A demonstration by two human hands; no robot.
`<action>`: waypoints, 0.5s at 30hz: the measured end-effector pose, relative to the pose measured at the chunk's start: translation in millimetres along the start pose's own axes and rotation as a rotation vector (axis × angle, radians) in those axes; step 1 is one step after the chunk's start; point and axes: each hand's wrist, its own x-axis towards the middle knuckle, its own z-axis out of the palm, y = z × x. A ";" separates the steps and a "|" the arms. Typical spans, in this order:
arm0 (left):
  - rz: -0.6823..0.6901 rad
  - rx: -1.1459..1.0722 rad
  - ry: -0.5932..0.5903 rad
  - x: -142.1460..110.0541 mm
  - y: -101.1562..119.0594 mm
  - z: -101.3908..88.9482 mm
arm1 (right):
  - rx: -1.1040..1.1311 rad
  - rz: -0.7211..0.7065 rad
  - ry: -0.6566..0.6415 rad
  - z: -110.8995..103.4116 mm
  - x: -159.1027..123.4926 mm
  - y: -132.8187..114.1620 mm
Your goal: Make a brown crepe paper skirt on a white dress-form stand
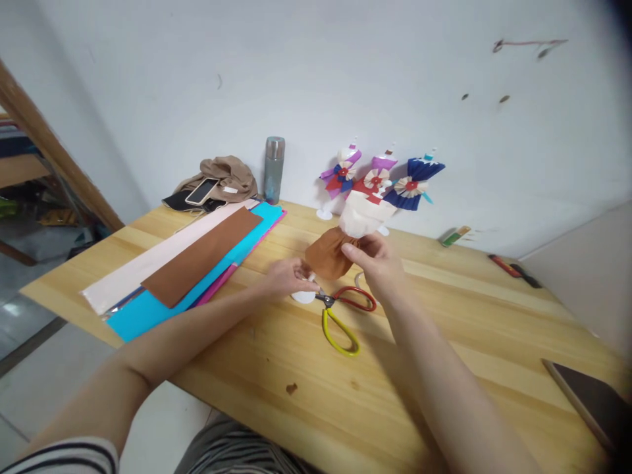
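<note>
My right hand [378, 260] pinches a gathered crepe paper piece at its narrow middle, with a brown part [328, 253] below and a cream part [365, 216] above. My left hand [290, 276] is closed at the brown part's lower left edge; what its fingers hold is hidden. Just under the left fingertips is a white round base [303, 297]. Scissors [328, 301] with one red and one yellow handle lie below the brown paper, blades toward my left hand.
Behind the hands stand decorated paper figures [412, 184] along the wall. Paper sheets [202, 257] are stacked left, near a bottle [274, 170], a cloth bag [230, 174] and a phone [202, 191]. A dark tablet-like device [587, 401] lies right; a brown scrap [291, 389] is in front.
</note>
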 end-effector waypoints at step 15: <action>0.348 0.207 -0.084 -0.8 90.9 -54.5 | -0.098 -0.097 -0.056 7.1 -6.5 0.2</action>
